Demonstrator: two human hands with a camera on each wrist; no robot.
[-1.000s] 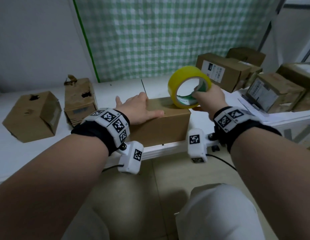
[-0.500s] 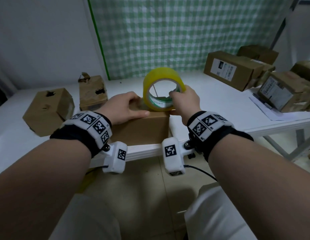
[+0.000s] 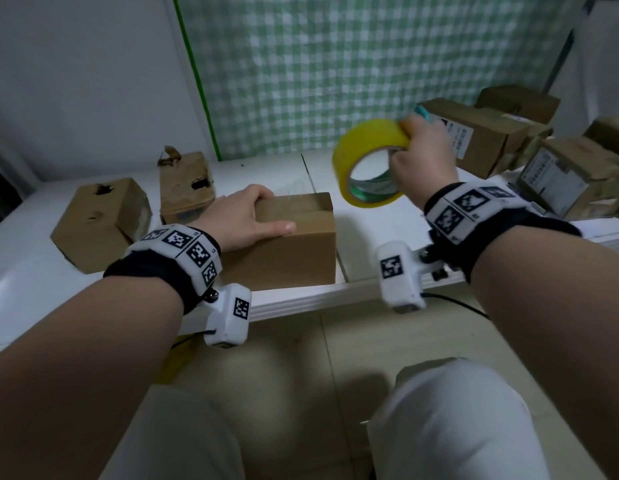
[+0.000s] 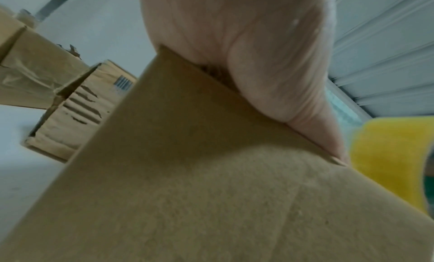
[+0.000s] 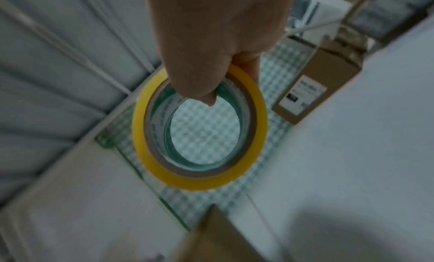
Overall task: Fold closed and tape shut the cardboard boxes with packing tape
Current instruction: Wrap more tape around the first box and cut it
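box (image 3: 287, 244): matt cardboard | tape roll (image 3: 367, 143): glossy plastic (yellow) | table (image 3: 377, 216): smooth

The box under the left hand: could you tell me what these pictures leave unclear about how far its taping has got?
- Top seam of the box: head view, partly covered by the left hand; tape is too faint to confirm.
- A strip from the tape roll to the box: motion-blurred, not discernible.
- Flaps: left wrist view shows only a side wall.
- Right hand hides part of the roll.
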